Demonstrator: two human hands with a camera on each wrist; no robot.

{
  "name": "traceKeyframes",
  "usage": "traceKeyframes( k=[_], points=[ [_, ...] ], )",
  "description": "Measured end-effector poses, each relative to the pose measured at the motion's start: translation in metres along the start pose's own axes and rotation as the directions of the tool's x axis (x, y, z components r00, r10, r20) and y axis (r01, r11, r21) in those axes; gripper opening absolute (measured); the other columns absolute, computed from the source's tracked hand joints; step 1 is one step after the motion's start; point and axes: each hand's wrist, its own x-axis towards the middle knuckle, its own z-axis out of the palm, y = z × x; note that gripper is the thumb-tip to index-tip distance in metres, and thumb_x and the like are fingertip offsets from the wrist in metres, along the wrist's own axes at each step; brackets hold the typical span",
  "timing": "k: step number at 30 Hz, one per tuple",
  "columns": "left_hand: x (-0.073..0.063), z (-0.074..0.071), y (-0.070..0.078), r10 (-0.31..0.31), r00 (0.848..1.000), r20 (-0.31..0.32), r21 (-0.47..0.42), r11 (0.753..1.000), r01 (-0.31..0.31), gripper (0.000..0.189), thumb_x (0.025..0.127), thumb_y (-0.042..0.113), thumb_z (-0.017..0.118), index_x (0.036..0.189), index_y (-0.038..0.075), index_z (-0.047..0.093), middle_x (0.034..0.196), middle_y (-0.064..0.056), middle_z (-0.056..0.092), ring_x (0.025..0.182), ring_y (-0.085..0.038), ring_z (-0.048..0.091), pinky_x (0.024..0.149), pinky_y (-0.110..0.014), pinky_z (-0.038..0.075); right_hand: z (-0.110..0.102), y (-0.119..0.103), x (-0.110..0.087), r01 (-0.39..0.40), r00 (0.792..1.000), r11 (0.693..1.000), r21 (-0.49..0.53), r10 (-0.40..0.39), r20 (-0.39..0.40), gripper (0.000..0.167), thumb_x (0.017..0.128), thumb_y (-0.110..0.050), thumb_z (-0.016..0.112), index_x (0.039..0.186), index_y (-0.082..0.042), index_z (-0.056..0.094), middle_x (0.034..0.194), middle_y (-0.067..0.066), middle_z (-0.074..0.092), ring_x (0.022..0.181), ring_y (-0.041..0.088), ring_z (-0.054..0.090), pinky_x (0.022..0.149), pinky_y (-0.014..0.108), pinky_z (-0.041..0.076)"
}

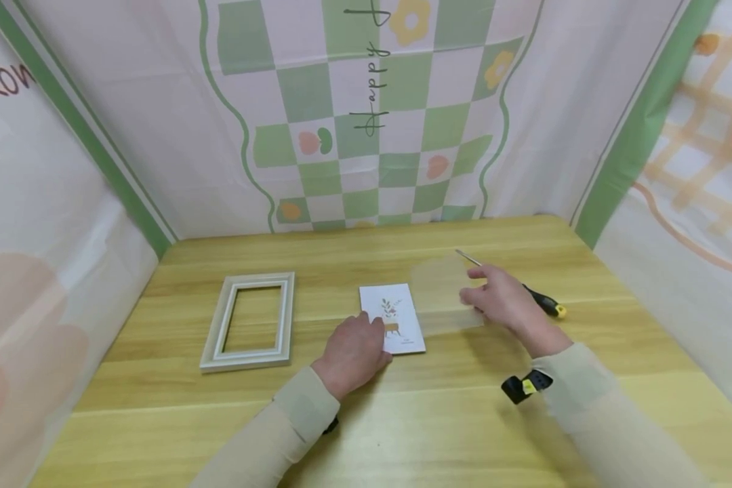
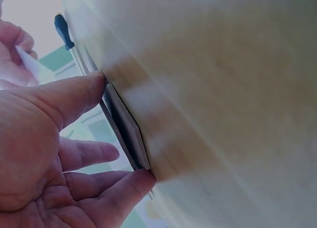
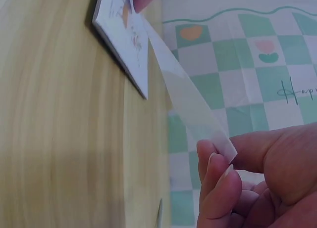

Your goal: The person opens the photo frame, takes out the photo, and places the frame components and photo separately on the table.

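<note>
A white card (image 1: 405, 312) printed with a potted plant lies on the table in the head view. My left hand (image 1: 352, 352) holds it at its left and near edges. The left wrist view shows thumb and fingers on the edges of a thin board with a dark recess (image 2: 126, 124), apparently the card's underside. To the right, my right hand (image 1: 505, 301) pinches a clear sheet (image 1: 444, 298) between thumb and fingertips. Seen from the right wrist, this sheet (image 3: 183, 94) slants up from the card (image 3: 121, 35), its far end close to the left fingers.
An off-white picture frame (image 1: 285, 318) with an open middle lies on the left of the wooden table (image 1: 158, 420). A screwdriver (image 1: 545, 303) with a black and yellow handle lies behind the right hand, partly hidden by it. Patterned cloth (image 1: 354, 135) hangs around the table.
</note>
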Motion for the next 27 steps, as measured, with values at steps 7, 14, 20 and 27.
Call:
traceKeyframes(
  k=[7,14,20,27],
  points=[
    [0.000,0.000,0.000,-0.003,1.000,0.016,0.001,1.000,0.003,0.038,0.092,0.040,0.079,0.097,0.003,0.070,0.083,-0.010,0.066,0.072,-0.022,0.062,0.064,-0.033,0.054,-0.005,0.017,-0.001,-0.029,1.000,0.999,-0.027,0.030,0.004,0.067,0.102,-0.027,0.061,0.153,0.010,0.038,0.107,0.019,0.075,0.080,0.021,0.068,0.069,0.034,0.049],
    [0.000,-0.001,0.000,-0.010,0.999,0.034,-0.013,1.000,0.011,0.038,0.093,0.041,0.078,0.098,0.004,0.071,0.087,-0.010,0.067,0.075,-0.022,0.063,0.065,-0.034,0.055,-0.002,0.026,0.000,-0.048,0.999,0.987,-0.151,0.050,0.008,0.061,0.103,-0.029,0.059,0.148,0.009,0.047,0.126,0.028,0.069,0.112,0.038,0.068,0.091,0.053,0.053],
    [0.000,-0.002,-0.001,-0.007,1.000,0.028,-0.017,1.000,0.008,0.036,0.093,0.039,0.078,0.099,0.004,0.072,0.089,-0.011,0.068,0.075,-0.023,0.064,0.066,-0.035,0.056,0.001,0.030,0.002,-0.040,0.999,0.961,-0.272,0.040,-0.007,0.056,0.103,-0.031,0.057,0.143,0.009,0.053,0.137,0.033,0.061,0.124,0.048,0.060,0.101,0.064,0.047],
    [-0.002,-0.001,-0.002,-0.009,0.999,0.034,-0.026,1.000,0.010,0.036,0.094,0.040,0.077,0.098,0.005,0.070,0.092,-0.012,0.069,0.077,-0.023,0.065,0.067,-0.035,0.057,0.004,0.029,0.003,-0.084,0.996,0.925,-0.370,0.091,0.002,0.057,0.103,-0.032,0.058,0.143,0.009,0.052,0.144,0.035,0.054,0.128,0.055,0.054,0.103,0.068,0.044]
  ],
)
